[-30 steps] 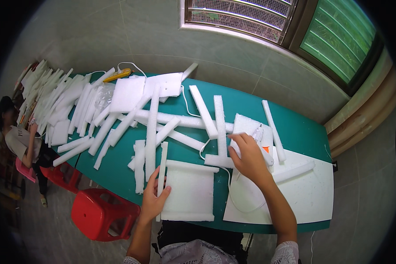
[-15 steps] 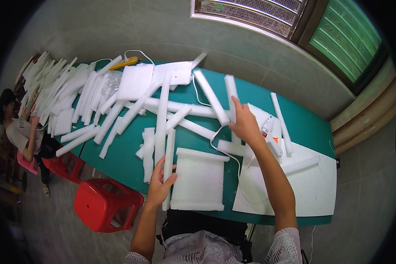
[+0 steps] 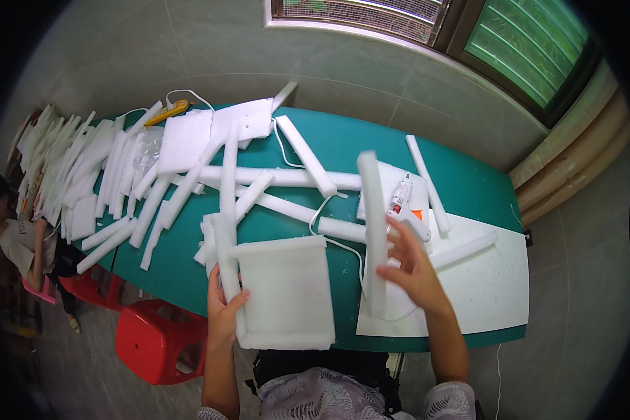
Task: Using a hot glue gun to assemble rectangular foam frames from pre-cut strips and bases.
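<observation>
One foam strip [image 3: 225, 245] runs along the left edge of the square panel [image 3: 285, 294], gripped in the curled left hand [image 3: 224, 316]; right of the panel, a second strip [image 3: 375, 231], its long axis roughly parallel, lies leftward of the right hand [image 3: 417, 277], whose part-bent fingers hold it.

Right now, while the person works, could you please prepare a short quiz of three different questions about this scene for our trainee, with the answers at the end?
1. True or false: the right grip is empty.
2. Where does the white glue gun lie in the picture? A) left of the square foam panel; B) right of it; C) on top of it.
3. What does the left grip hold at the panel's left edge?

Key:
1. False: it holds a raised white foam strip.
2. B.
3. Another foam strip.
</observation>
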The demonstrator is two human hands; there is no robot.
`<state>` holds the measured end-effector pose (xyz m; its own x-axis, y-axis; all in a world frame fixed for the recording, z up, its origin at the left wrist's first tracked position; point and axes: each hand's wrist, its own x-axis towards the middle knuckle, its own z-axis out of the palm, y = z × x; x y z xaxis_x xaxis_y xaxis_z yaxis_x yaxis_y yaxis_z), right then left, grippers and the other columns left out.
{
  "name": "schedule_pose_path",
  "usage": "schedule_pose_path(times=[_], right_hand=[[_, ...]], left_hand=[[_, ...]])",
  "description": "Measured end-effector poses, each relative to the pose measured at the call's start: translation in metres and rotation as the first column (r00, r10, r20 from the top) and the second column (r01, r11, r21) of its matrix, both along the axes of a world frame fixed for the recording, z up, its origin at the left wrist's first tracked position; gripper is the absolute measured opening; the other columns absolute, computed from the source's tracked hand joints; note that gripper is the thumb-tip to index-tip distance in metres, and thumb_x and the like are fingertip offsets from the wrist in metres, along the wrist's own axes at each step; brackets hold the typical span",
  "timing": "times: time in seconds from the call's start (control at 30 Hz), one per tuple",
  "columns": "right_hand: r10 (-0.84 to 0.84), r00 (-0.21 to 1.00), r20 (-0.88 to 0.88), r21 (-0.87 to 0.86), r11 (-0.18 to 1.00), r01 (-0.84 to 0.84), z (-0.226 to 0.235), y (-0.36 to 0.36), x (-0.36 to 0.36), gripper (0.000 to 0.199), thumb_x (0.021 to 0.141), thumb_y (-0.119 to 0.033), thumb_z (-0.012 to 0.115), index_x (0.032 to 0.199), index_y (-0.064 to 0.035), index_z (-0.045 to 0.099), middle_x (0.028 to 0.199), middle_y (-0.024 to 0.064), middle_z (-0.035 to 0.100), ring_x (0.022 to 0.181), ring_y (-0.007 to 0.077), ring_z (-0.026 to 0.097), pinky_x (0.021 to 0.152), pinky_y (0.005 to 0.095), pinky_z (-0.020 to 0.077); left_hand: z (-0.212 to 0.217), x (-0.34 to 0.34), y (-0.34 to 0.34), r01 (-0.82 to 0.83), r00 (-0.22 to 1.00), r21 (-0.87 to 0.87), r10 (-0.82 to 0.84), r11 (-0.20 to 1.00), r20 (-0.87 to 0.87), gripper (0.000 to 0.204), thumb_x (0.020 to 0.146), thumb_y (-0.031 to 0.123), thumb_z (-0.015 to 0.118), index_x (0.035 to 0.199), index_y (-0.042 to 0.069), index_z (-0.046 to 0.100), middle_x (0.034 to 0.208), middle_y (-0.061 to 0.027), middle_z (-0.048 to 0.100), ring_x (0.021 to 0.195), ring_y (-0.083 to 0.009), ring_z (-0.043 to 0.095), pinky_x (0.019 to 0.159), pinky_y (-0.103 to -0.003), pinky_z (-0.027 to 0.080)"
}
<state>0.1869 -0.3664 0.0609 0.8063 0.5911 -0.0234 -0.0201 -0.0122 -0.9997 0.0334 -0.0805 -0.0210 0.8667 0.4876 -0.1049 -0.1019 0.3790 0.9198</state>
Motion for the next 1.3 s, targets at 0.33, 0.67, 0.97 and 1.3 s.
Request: schedule_pose_path(times=[0.33,0.67,0.97,1.3], right_hand=[[0.123,0.988,-0.090,0.000,0.992,-0.123,-0.033,0.007,-0.062,0.079,0.082,-0.004,0.067,0.150,-0.0100,0.026,0.133,0.0163,0.046,0.095,0.0142,0.049,0.081,0.0276,0.0491],[0.131,0.981,-0.145,0.090,0.989,-0.118,-0.046,0.000,-0.058,0.077,0.083,0.000,0.062,0.150,-0.0088,0.024,0.135,0.0144,0.046,0.096,0.0143,0.048,0.086,0.0281,0.0478],[0.141,0.967,-0.212,0.151,0.982,-0.111,-0.049,-0.002,-0.061,0.076,0.083,0.003,0.060,0.149,-0.0058,0.024,0.135,0.0137,0.046,0.098,0.0157,0.049,0.091,0.0315,0.0455],[0.027,0.931,-0.365,0.374,0.920,0.120,-0.042,-0.020,-0.052,0.077,0.080,0.000,0.060,0.148,-0.0004,0.023,0.139,0.0194,0.043,0.121,0.0270,0.050,0.101,0.0368,0.0410]], left_hand=[[-0.004,0.009,-0.014,-0.069,0.998,0.111,0.070,0.991,0.000,0.076,0.079,-0.004,0.063,0.143,0.002,0.023,0.119,-0.0179,0.056,0.103,-0.0209,0.060,0.089,-0.033,0.049],[0.007,0.004,-0.016,-0.056,0.998,0.152,0.057,0.987,-0.004,0.074,0.080,-0.003,0.063,0.143,0.001,0.024,0.117,-0.0176,0.057,0.104,-0.0209,0.060,0.090,-0.033,0.048],[0.007,0.002,-0.015,-0.024,1.000,0.120,0.025,0.993,-0.011,0.075,0.079,-0.004,0.064,0.142,0.001,0.024,0.116,-0.0180,0.058,0.103,-0.0211,0.060,0.089,-0.033,0.048],[-0.007,0.005,0.001,0.018,1.000,-0.114,-0.018,0.993,0.006,0.065,0.082,-0.003,0.059,0.140,0.001,0.030,0.126,-0.0181,0.051,0.111,-0.0254,0.057,0.094,-0.037,0.049]])
